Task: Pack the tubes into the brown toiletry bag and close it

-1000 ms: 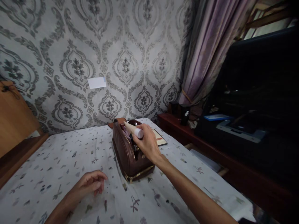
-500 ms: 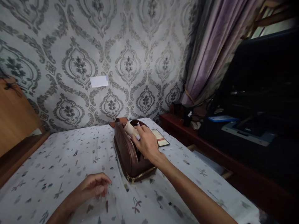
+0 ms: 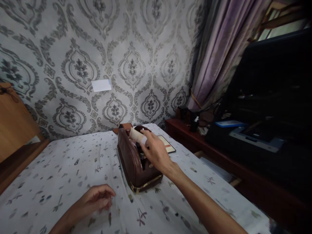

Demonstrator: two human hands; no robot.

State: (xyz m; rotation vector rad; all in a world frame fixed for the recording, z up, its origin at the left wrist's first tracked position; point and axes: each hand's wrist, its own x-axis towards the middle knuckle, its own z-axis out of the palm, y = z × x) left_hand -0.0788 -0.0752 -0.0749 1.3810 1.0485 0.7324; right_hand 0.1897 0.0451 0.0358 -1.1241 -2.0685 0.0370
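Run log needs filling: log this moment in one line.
right hand: holds beige white-ended cylindrical tube at mouth of open brown leather-look bag | left hand: empty, curled | bag: on white printed cloth

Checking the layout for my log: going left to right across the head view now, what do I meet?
Wooden panel, left hand, brown bag, phone, purple curtain.

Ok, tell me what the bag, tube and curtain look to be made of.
Bag: brown leather or imitation leather, judging by its smooth, softly shining surface; its zip looks like gold-toned metal. Tube in the right hand: probably plastic, pale and matte, without strong highlights; blur leaves this open. Curtain: purple fabric, perhaps satin, from its soft folds and sheen.
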